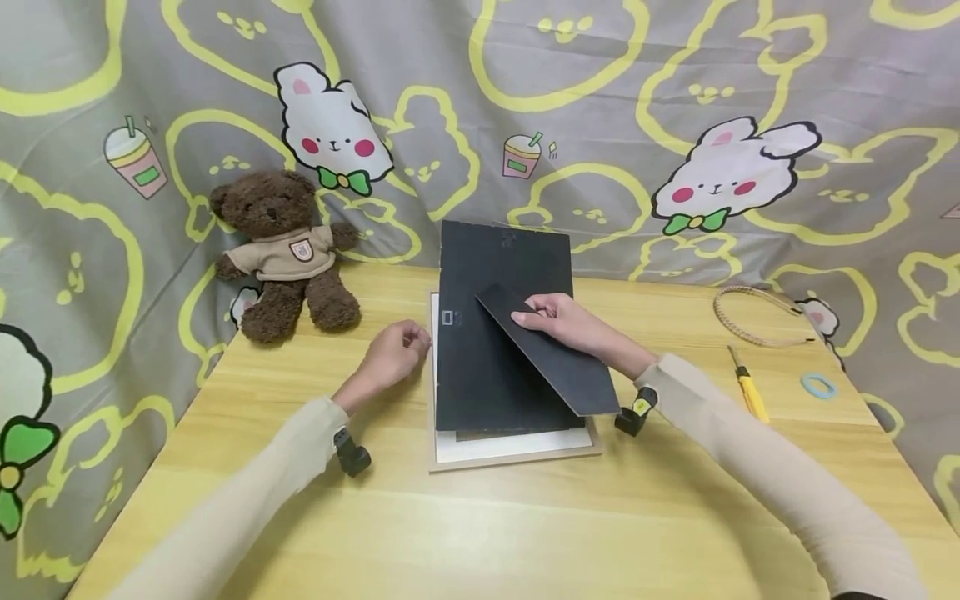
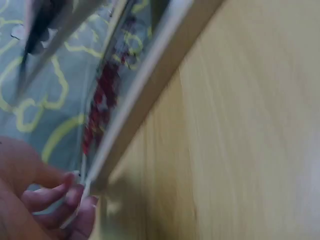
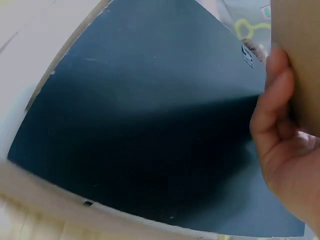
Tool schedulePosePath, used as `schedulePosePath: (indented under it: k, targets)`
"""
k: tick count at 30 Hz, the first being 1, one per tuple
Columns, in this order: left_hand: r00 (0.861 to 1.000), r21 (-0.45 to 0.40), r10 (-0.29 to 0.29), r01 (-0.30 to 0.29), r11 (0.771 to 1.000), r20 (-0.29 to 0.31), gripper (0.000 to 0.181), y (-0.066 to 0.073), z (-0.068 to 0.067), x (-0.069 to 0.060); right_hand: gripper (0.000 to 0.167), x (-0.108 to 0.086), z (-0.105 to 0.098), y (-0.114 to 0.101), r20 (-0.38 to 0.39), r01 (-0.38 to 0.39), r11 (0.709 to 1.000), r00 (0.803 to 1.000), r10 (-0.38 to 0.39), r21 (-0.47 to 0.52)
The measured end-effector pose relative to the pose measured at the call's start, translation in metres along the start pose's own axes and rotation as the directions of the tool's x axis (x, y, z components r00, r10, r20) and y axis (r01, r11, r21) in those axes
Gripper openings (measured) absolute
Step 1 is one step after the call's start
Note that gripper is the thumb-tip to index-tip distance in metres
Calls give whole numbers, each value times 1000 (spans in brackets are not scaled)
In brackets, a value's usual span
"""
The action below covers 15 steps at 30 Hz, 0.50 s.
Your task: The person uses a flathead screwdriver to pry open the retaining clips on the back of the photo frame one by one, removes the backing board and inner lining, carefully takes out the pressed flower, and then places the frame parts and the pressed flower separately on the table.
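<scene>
In the head view, a picture frame is seen at the centre of the wooden table, with a black backing board lying over it, slightly askew, so that a white strip is left exposed along the bottom. A black stand flap, tilted up from the board, is pinched by the right hand. The left hand is held at the frame's left edge, its fingers curled. A teddy bear is seated at upper left; a braided headband, yellow-handled screwdriver and blue ring are laid at right.

In the left wrist view, curled fingers are seen at the frame's corner, lower left; whether it is gripped cannot be told.

In the right wrist view, the flap's brown underside is held at the right edge, beside the board.
</scene>
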State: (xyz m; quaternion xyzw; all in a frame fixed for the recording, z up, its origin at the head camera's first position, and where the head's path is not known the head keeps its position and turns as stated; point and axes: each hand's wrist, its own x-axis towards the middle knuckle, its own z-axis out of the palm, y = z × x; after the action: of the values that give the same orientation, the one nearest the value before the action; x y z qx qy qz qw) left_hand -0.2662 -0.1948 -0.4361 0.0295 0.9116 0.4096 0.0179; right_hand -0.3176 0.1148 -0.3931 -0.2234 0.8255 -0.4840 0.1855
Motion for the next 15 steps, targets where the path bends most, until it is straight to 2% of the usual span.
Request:
schedulePosePath:
  k: [2, 3, 5, 7, 9, 11, 15]
  targets:
    - [1000, -124, -12, 11, 992, -1, 28, 7, 0, -4, 42, 1, 1, 5, -25, 11, 1000, 1000, -12, -26]
    - [1000, -207, -15, 18, 978, 15, 33, 11, 0, -5, 42, 1, 3, 7, -37, 18, 999, 999, -20, -41]
    - [998, -348, -27, 48, 936, 65, 42, 18, 0, -6, 41, 1, 5, 11, -61, 33, 997, 997, -37, -74]
    - [989, -458, -50, 110, 882, 141, 49, 23, 2, -6, 41, 2, 6, 13, -73, 52, 993, 996, -59, -104]
    - [976, -503, -80, 173, 847, 202, 51, 26, 7, -6, 40, 4, 8, 16, -70, 74, 990, 994, -83, -123]
    - [965, -542, -110, 225, 810, 236, 50, 27, 12, -7, 38, 4, 9, 19, -62, 98, 983, 992, -109, -157]
    - [958, -630, -144, 274, 727, 250, 46, 30, 19, -12, 27, 0, 8, 24, -81, 160, 951, 979, -187, -263]
